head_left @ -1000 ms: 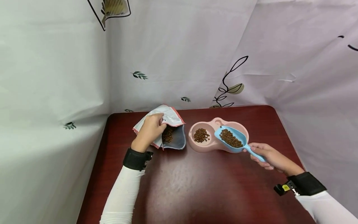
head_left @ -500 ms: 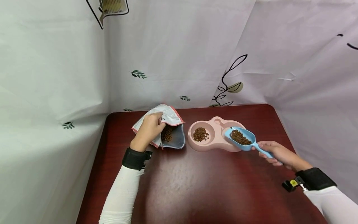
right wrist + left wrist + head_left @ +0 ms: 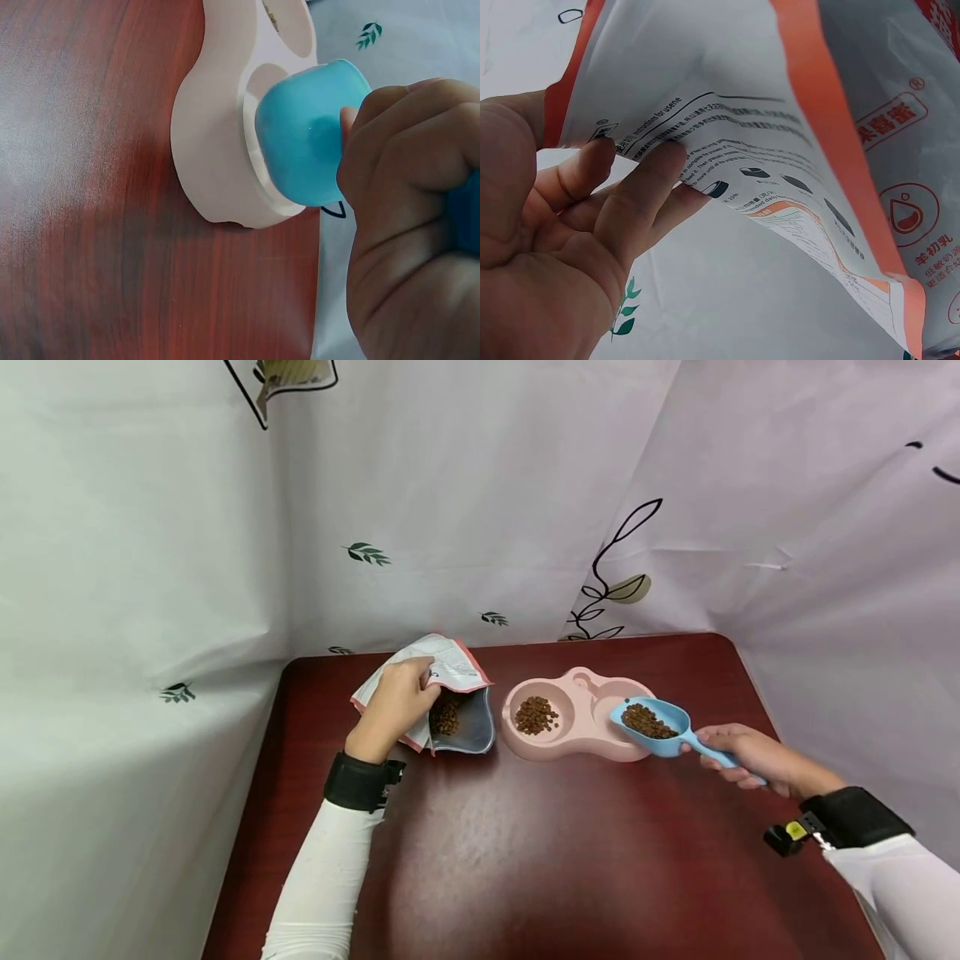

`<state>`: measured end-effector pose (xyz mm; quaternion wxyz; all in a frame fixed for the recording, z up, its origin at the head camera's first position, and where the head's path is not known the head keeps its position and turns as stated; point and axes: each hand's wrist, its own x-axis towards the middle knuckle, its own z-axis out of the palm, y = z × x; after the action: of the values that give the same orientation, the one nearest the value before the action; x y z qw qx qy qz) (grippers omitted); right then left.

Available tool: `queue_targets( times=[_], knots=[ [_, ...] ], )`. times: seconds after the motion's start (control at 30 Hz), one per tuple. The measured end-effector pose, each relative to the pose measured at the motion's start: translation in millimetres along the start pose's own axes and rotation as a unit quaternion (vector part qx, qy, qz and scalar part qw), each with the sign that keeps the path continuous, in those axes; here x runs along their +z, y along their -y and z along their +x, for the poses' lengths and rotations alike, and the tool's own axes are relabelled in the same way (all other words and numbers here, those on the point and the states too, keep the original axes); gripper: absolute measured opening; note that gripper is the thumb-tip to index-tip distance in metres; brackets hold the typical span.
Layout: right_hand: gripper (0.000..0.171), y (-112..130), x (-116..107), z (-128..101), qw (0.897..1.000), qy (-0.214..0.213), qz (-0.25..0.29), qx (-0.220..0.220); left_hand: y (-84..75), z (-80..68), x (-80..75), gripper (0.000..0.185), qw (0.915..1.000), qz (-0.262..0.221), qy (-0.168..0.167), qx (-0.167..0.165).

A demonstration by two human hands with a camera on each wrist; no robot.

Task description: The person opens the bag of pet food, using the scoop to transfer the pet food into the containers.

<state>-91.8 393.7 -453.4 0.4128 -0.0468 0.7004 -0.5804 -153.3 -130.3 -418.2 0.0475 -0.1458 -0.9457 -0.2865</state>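
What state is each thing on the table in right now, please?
Food bag: open, kibble inside, held by left hand.
Pink double bowl: left compartment holds kibble; right compartment hidden by scoop.
Blue scoop: loaded with kibble, held level over bowl by right hand.

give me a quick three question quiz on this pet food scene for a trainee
1. True or false: the left hand grips the open food bag.
2. Multiple choice: the blue scoop in the right hand is a) empty, b) loaded with brown kibble, c) full of water.
3. Short answer: which well of the pink double bowl already holds kibble, the one nearer the bag or the one under the scoop?

Key
1. True.
2. b.
3. The one nearer the bag; the scoop is over the other well, whose contents it hides in the head view.
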Motion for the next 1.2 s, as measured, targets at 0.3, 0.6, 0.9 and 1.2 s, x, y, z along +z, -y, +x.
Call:
queue_targets(
  times=[0.3, 0.6, 0.9, 1.2],
  knots=[
    [0.036, 8.0, 1.1, 0.9, 0.999, -0.012, -0.015, 0.038, 0.4, 1.1, 1.1, 0.026, 1.0, -0.004, 0.004, -0.005],
    [0.035, 18.0, -0.4, 3.0, 0.997, -0.01, -0.036, 0.063, 1.4, 1.4, 0.9, 0.029, 1.0, -0.005, -0.001, -0.001],
    [0.035, 29.6, -3.5, 8.2, 0.994, -0.004, -0.063, 0.086, 2.0, 1.0, 1.5, 0.017, 1.0, -0.009, -0.002, 0.001],
    [0.038, 43.2, -6.4, 13.9, 0.988, -0.018, -0.091, 0.122, 3.0, -0.1, 2.7, 0.027, 0.9999, -0.01, -0.003, 0.003]
  ],
)
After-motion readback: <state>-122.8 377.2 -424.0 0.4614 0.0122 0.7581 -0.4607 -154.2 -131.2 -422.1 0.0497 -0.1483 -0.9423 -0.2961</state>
